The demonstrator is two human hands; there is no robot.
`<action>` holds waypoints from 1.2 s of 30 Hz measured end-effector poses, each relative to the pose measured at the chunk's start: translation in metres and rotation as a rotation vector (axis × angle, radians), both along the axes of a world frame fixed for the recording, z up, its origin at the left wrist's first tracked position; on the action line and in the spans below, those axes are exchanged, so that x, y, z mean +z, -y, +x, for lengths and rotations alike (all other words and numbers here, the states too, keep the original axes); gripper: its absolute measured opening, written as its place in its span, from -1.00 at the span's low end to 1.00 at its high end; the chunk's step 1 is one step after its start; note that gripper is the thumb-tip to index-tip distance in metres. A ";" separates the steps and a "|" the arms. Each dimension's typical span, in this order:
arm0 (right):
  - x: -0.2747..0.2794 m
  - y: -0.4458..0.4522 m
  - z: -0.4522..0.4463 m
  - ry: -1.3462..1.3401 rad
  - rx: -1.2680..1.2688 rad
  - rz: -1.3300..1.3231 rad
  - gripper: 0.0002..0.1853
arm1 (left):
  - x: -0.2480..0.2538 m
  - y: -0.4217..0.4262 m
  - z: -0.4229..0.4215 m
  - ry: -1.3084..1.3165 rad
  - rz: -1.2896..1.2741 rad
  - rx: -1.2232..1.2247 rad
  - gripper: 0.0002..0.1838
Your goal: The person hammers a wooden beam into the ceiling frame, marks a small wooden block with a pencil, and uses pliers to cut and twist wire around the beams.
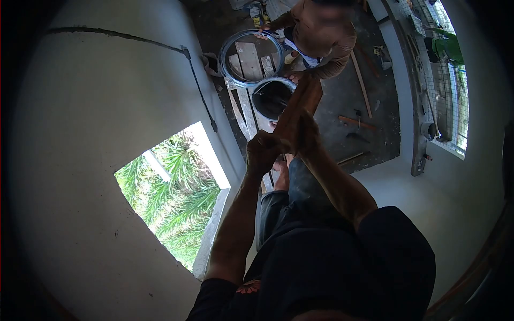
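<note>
We hold a brown wooden board [301, 105] in front of us, slanting up and over the right side of a round bucket [253, 101]. Our left hand [263, 151] is closed at the board's lower end, thumb pressed along it; our right hand [307, 134] grips the board's right side, its fingers partly hidden in shadow.

The bucket stands with its mouth towards us, pale at the rim and very dark within. We make out a greyish streak inside, but cannot tell what it holds. Just beside it, touching or nearly so, a large coil of pale tubing or wire [223, 58] lies over wooden planks [248, 60], which show through its ring.

Across from us, a co-worker [321, 37] has one hand [263, 32] on the coil and the other hand [295, 77] at the bucket's rim, close to our board's far end. Well apart on the right, something like a small dark pot [428, 130] sits near the window grille [431, 69]; its contents are too small to tell.
</note>
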State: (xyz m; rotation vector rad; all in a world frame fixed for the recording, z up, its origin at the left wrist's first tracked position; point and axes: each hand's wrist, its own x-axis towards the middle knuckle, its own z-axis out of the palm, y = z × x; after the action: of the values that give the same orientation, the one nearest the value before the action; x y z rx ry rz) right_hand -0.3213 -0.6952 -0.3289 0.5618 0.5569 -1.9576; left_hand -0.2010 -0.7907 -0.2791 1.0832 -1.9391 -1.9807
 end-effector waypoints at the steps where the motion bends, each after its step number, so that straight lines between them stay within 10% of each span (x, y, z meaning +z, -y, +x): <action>1: -0.003 -0.001 0.002 0.014 -0.002 0.019 -0.53 | -0.002 0.001 0.001 0.000 0.022 -0.013 -0.76; 13: 0.042 0.019 -0.010 -0.333 0.124 0.222 -0.50 | 0.003 -0.011 -0.007 0.134 -0.109 0.026 -0.34; 31: 0.046 0.013 -0.027 -0.154 0.246 0.489 -0.47 | 0.023 -0.009 -0.016 0.225 -0.218 -0.133 -0.62; 36: 0.035 0.011 -0.031 -0.117 0.232 0.392 -0.53 | 0.011 -0.011 -0.011 0.047 0.129 -0.044 -0.65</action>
State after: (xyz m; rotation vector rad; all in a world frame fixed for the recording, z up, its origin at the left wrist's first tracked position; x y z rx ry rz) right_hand -0.3523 -0.7060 -0.2939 0.5956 1.0466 -1.6755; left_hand -0.2124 -0.7802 -0.2682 1.1369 -1.8961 -2.1492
